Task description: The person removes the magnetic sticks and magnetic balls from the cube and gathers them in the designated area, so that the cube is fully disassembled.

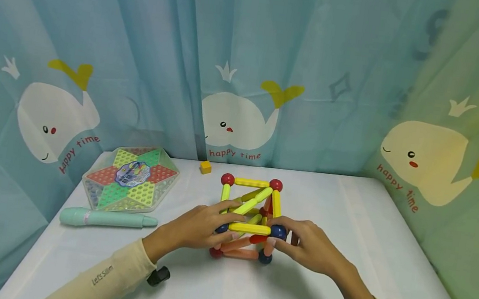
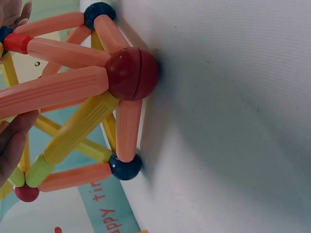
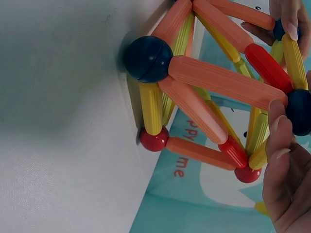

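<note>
A cube-like frame of magnetic rods and balls stands on the white table, with yellow, orange and red rods, and red and navy balls at the corners. My left hand [image 1: 202, 223] pinches its near upper-left corner, around a navy ball [image 1: 222, 228] partly hidden by the fingers. At the near upper-right corner, my right hand [image 1: 313, 245] holds another navy ball [image 1: 278, 232] between thumb and fingers. A yellow rod [image 1: 250, 228] spans these two balls. Low down, a red ball [image 2: 132, 74] and a navy ball [image 3: 148, 59] rest on the table. Diagonal rods cross inside the frame.
To the left lies a hexagonal Chinese checkers board [image 1: 132, 178] in clear plastic, with a mint-green, wand-like object [image 1: 107, 219] before it. Behind the frame sits a small yellow cube [image 1: 206, 167]. A whale-print curtain [image 1: 343, 82] hangs around the table's far edge.
</note>
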A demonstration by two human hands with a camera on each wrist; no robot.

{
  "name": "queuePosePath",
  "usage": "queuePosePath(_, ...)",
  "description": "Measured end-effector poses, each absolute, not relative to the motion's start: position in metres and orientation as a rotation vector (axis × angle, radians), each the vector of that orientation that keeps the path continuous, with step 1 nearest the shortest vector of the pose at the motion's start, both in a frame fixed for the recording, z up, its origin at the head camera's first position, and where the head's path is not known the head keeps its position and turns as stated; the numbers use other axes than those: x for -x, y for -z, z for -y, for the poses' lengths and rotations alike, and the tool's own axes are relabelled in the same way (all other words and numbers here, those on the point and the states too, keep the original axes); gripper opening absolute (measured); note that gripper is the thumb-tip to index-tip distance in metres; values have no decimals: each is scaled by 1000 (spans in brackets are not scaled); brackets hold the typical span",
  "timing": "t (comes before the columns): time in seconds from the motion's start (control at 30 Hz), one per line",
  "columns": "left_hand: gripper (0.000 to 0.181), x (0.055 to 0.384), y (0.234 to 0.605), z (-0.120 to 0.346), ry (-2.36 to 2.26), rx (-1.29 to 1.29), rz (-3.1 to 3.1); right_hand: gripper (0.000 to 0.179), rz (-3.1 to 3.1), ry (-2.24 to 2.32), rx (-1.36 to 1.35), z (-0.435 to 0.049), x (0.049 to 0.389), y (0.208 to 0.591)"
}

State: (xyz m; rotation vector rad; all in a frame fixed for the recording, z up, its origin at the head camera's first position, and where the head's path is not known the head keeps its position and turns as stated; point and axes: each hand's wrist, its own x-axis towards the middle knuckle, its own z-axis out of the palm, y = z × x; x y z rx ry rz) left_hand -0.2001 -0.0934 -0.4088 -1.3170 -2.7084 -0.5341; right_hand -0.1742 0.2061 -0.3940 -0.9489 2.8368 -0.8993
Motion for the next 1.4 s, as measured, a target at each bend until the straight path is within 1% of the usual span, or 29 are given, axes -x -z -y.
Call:
queuePosePath(0.27, 44, 199, 408, 92, 527, 1308, 2720, 36, -2825, 863, 924, -205, 173, 392)
queuePosePath(0.43, 43, 199, 408, 92, 518, 1301, 2730, 32, -2825, 852, 904, -204, 173, 393)
queuePosePath(0.83, 38, 198, 408, 92, 537, 1318, 2713, 26, -2888, 832, 987, -202, 172, 396)
queuePosePath(1.4, 40, 198, 411, 91, 505, 1298, 2699, 22, -2907, 786, 1000, -199, 177, 397)
